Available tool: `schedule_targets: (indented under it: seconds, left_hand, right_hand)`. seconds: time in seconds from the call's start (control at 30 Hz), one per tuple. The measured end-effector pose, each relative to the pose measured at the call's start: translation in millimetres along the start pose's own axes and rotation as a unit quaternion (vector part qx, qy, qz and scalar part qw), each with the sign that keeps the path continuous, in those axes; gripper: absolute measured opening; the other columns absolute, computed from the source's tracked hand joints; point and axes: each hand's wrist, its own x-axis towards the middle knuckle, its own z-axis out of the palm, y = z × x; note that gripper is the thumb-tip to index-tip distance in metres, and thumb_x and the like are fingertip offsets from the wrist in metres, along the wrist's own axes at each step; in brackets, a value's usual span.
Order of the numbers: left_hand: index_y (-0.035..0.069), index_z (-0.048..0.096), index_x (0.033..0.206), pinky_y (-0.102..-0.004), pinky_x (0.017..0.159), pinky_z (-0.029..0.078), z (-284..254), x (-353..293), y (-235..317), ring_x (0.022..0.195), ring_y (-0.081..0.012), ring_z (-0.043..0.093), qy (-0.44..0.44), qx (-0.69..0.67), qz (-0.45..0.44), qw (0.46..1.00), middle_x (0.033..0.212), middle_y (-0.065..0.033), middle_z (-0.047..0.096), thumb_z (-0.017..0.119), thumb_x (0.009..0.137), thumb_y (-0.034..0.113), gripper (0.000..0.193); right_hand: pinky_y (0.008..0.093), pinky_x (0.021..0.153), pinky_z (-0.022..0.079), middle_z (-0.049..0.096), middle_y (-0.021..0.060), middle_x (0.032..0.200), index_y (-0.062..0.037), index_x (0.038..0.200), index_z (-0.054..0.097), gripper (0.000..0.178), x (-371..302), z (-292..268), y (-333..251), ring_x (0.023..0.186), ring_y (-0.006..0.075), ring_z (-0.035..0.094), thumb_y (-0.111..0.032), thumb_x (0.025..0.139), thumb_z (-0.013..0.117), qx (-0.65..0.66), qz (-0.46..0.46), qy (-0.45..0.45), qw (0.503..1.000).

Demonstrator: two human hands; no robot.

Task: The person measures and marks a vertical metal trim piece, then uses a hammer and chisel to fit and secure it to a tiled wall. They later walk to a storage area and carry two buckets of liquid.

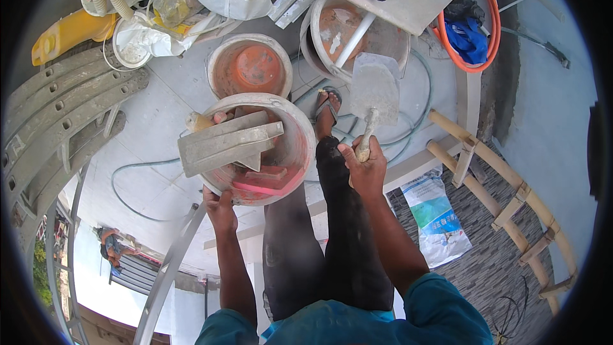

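My left hand (221,211) is closed on the near rim of a mortar-stained bucket (303,134). Inside it lie grey, cement-caked plastering tools (230,140) that stick out over the left rim, beside a wooden-looking handle (199,122). Lower in the bucket sit pinkish-red flat pieces (268,179), partly hidden. In my right hand (367,166) is a trowel (375,86), gripped by its crusted handle, with the broad blade pointing away from me. The blade is held over the floor, apart from the bucket.
Beyond stand an orange-bottomed bucket (214,67) and a larger tub (399,48). A green hose (424,89) loops across the tiles. To the right are a bamboo ladder (476,147) and a printed sack (434,217); stacked grey planks (64,108) and a metal ladder (166,281) are left.
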Motion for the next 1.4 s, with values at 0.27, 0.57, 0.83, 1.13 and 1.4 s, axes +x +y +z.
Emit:
schedule_targets:
  seconds: [0.27, 0.57, 0.83, 1.13, 1.4]
  left_hand:
    - [0.000, 0.053, 0.124, -0.0309, 0.095, 0.047, 22.7, -23.3, 6.6, 0.106, -0.0152, 0.060, -0.009, 0.025, 0.033, 0.999, 0.119, -0.0089, 0.061, 0.057, 0.081, -0.007, 0.045]
    - [0.000, 0.056, 0.126, -0.0347, 0.092, 0.053, 65.3, -33.3, 36.9, 0.110, -0.0187, 0.060, -0.071, 0.134, 0.069, 0.986, 0.124, -0.0093, 0.056, 0.065, 0.079, -0.003, 0.048]
    - [-0.001, 0.057, 0.125, -0.0349, 0.093, 0.053, 81.4, -44.0, 59.3, 0.119, -0.0242, 0.059, -0.067, 0.233, 0.089, 0.966, 0.137, -0.0148, 0.049, 0.065, 0.078, -0.004, 0.048]
    - [-0.008, 0.060, 0.113, -0.0347, 0.094, 0.053, 91.2, -45.8, 77.6, 0.119, -0.0277, 0.061, -0.084, 0.258, 0.161, 0.949, 0.144, -0.0202, 0.046, 0.064, 0.076, -0.010, 0.037]
    - [-0.007, 0.061, 0.114, -0.0312, 0.086, 0.054, 65.1, -41.8, 68.9, 0.107, -0.0209, 0.066, -0.117, 0.302, 0.165, 0.932, 0.138, -0.0181, 0.054, 0.065, 0.075, -0.008, 0.039]
  right_hand:
    - [0.0341, 0.073, 0.048, 0.053, 0.0078, 0.096, -0.0012, 0.111, 0.050, 0.075, -31.1, -16.5, -51.6, 0.084, 0.0184, 0.053, -0.032, 0.061, 0.096, -0.123, -0.124, -0.132, 0.976]
    - [0.0474, 0.099, 0.046, 0.029, 0.0241, 0.137, -0.0003, 0.119, 0.041, 0.084, -27.1, 18.9, -44.3, 0.122, 0.0449, 0.048, -0.026, 0.060, 0.095, -0.092, -0.158, -0.178, 0.967]
    - [0.0362, 0.102, 0.046, 0.054, 0.0133, 0.124, 0.0036, 0.136, 0.038, 0.089, -15.1, 10.1, -55.5, 0.123, 0.0249, 0.053, -0.016, 0.068, 0.092, 0.146, -0.035, -0.168, 0.974]
    - [0.0404, 0.099, 0.050, 0.050, 0.0161, 0.143, 0.0002, 0.126, 0.051, 0.091, 5.9, -20.7, -115.6, 0.130, 0.0263, 0.048, -0.041, 0.059, 0.095, 0.098, -0.131, -0.042, 0.986]
    - [0.0449, 0.088, 0.058, 0.055, 0.0202, 0.136, -0.0062, 0.108, 0.049, 0.058, 24.5, -62.2, -69.2, 0.128, 0.0320, 0.053, -0.026, 0.072, 0.090, 0.290, 0.007, -0.111, 0.950]
